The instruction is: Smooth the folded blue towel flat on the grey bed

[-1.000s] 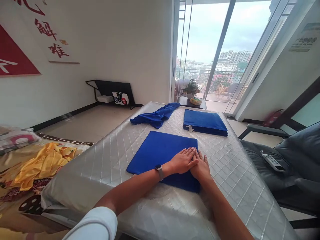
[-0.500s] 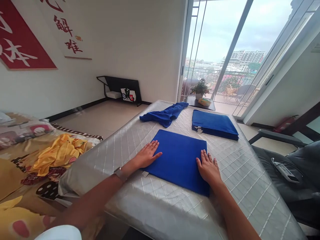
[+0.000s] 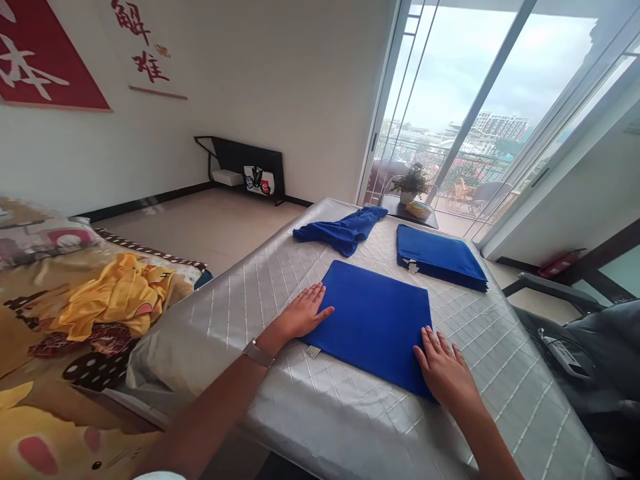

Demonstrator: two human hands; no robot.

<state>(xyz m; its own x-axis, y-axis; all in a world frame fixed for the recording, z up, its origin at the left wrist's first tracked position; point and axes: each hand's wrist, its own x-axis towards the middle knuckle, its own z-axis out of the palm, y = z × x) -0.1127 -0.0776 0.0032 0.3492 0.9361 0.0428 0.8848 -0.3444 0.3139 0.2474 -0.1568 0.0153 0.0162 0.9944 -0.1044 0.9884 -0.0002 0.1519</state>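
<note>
Head view. Folded towel (image 3: pixel 376 323) lies flat on the silver mattress (image 3: pixel 260 293), near its front edge. Left hand (image 3: pixel 301 313) rests flat, fingers spread, on the towel's left edge. Right hand (image 3: pixel 445 370) rests flat, fingers spread, on its near right corner. Hands well apart, the towel between them; neither grips anything. Beyond: a crumpled towel (image 3: pixel 343 231) at left, a towel stack (image 3: pixel 440 257) at right, both clear of the hands. Yellow cloth (image 3: pixel 115 293) on the bed at left.
</note>
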